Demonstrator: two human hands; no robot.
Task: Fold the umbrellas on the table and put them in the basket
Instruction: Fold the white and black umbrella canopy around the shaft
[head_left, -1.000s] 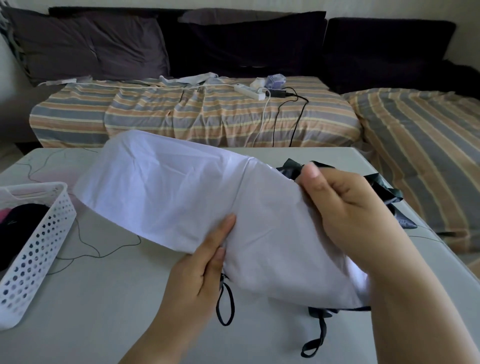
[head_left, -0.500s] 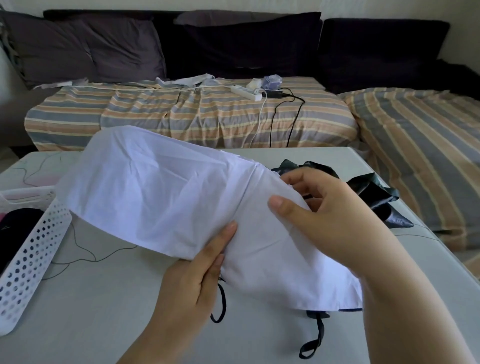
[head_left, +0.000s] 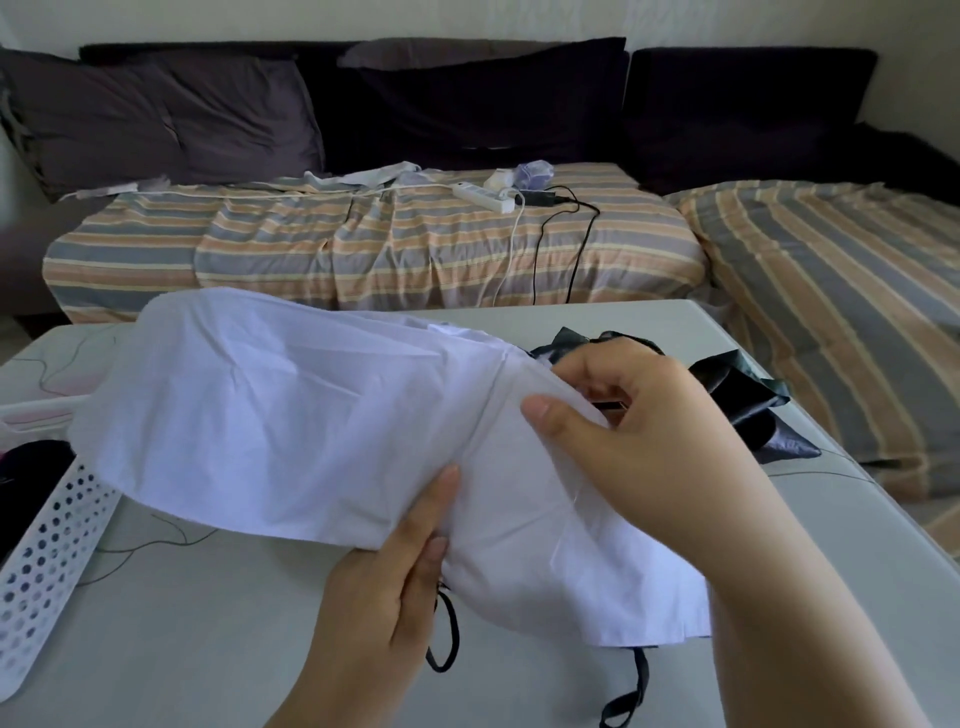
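1. The white umbrella (head_left: 322, 415) is held up just above the counter (head_left: 208, 623), its canopy loose and unfolded. Its long axis runs from low at the person's near right, where the hem hangs by the right forearm, up and away to the far left, where the rounded end overhangs the basket (head_left: 47, 561).
2. The left hand (head_left: 384, 587) takes the canopy from beneath at about mid-length, its grip clenched on the lower edge with the thumb lying flat on the cloth. A black wrist loop (head_left: 444, 639) dangles from the umbrella just beside this hand.
3. The right hand (head_left: 639, 431) sits on the upper edge, to the right of the left hand. Its grip pinches a fold of white cloth between thumb and curled fingers.
4. Most of the loose canopy lies to the left of both hands, toward the basket. I would judge the left hand the nearer one for gathering it in, while the right hand steadies the near end.
5. A black strap (head_left: 631, 691) hangs below the umbrella's near hem.
6. Beyond the right hand, a dark umbrella (head_left: 743, 395) lies crumpled on the counter, not yet folded.
7. The basket holds something dark (head_left: 26, 467); what it is I cannot tell.
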